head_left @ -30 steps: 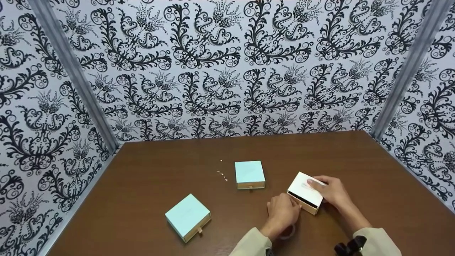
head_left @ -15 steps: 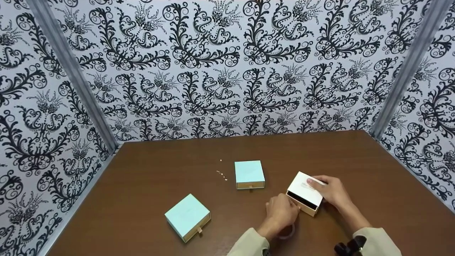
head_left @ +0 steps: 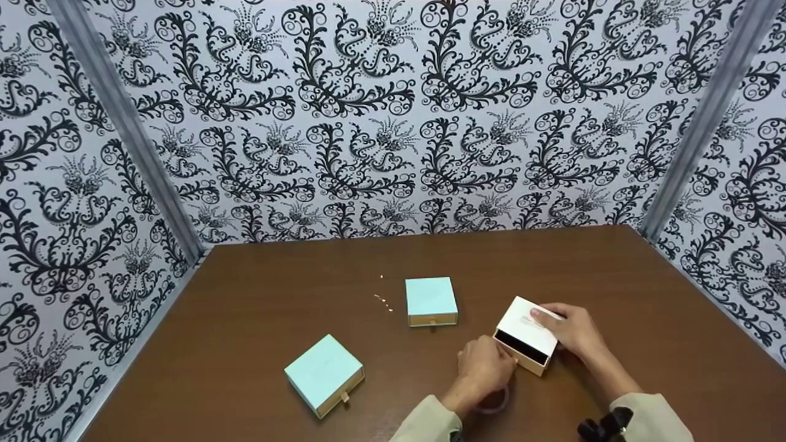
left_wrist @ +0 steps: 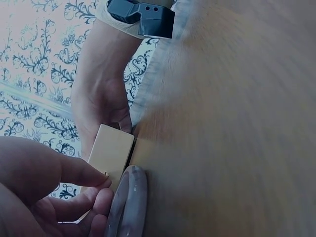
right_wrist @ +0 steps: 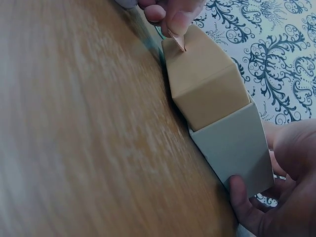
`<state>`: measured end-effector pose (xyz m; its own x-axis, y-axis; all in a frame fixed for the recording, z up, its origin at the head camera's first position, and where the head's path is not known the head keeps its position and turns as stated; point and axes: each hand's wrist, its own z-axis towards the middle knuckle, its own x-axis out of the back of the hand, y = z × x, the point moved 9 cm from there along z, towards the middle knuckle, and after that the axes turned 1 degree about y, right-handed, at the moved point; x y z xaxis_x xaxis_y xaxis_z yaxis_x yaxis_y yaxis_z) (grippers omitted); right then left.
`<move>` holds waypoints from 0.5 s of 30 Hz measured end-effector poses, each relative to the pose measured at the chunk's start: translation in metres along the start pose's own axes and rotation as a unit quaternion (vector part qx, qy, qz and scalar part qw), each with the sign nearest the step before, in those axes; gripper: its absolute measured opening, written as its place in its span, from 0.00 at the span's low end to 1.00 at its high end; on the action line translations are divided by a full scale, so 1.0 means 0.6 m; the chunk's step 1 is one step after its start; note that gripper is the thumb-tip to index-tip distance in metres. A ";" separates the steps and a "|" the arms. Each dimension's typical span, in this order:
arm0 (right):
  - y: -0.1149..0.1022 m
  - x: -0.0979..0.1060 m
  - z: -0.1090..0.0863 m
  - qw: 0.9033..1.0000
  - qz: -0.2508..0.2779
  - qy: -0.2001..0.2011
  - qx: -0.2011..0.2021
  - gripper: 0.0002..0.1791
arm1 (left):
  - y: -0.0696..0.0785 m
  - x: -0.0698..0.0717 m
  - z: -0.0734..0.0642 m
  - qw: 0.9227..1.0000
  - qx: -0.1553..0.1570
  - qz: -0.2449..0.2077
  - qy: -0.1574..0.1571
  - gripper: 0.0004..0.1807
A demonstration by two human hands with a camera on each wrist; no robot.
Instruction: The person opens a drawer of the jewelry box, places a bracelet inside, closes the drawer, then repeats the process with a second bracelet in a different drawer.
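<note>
A white sleeve box [head_left: 527, 324] sits on the table at the right, its tan drawer [right_wrist: 210, 84] partly slid out. A dark gap shows between sleeve and drawer front in the head view. With thumb and finger, my left hand [head_left: 484, 368] pinches the small ribbon tab [right_wrist: 177, 40] on the drawer front. My right hand [head_left: 576, 330] grips the sleeve from its right side, thumb on top and fingers partly hidden behind. Close under my left hand lies a glossy, pale ring-shaped object [left_wrist: 132, 202].
Two light-blue drawer boxes with tabs rest on the brown table [head_left: 276, 294]: one box [head_left: 431, 298] in the middle, another box [head_left: 325, 373] nearer on the left. Small white crumbs [head_left: 384, 301] lie left of the middle box. Patterned walls [head_left: 393, 123] enclose the table.
The drawer has slid a little farther out of the white sleeve, and the dark gap has widened. My left hand has shifted slightly left and toward me; my right hand stays put.
</note>
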<state>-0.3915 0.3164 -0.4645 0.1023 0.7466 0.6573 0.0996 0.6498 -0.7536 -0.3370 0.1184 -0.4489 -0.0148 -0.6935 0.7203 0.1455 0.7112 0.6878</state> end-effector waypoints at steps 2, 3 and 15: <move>0.000 -0.001 -0.001 1.000 0.007 -0.002 -0.002 0.35 | 0.000 0.002 -0.001 1.000 0.001 -0.003 0.002 0.18; 0.000 -0.002 -0.002 1.000 0.014 -0.003 -0.005 0.34 | -0.001 0.002 -0.002 1.000 0.002 -0.005 0.001 0.18; 0.000 -0.001 -0.002 1.000 0.021 0.004 -0.008 0.32 | -0.011 0.006 -0.002 0.999 0.016 -0.039 -0.013 0.18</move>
<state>-0.3902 0.3154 -0.4649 0.1152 0.7715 0.6257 0.1103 0.6161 -0.7799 -0.3368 0.1113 -0.4509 -0.0503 -0.7439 0.6664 0.1103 0.6591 0.7440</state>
